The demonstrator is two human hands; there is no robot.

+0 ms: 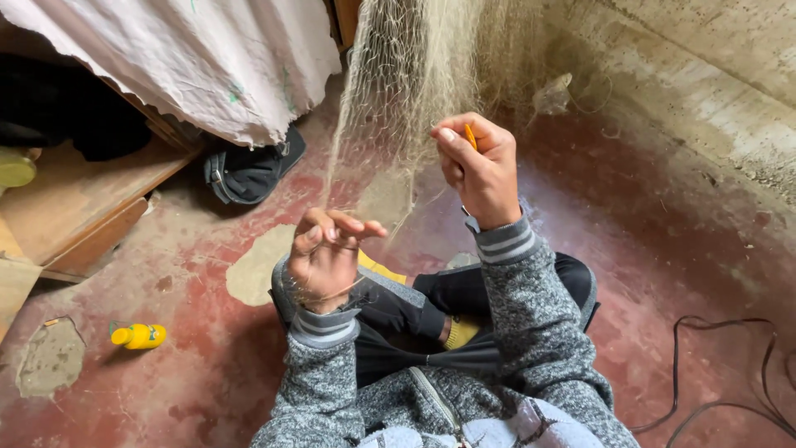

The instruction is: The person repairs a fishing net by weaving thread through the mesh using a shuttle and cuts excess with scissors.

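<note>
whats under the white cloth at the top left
Under the white cloth a wooden board or shelf sticks out, with a dark bag beside its hanging edge. Something dark sits in the shadow behind; the cloth covers the rest, so it cannot be made out.

Colours around my two hands

I see a pale beige net (414, 75) above my grip, an orange needle (470, 135) in it, grey striped cuffs (504, 243) below, a worn red floor (207, 365).

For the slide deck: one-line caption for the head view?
Seated person's left hand pinches fine net strands while right hand holds a small orange tool against the hanging mesh.
</note>
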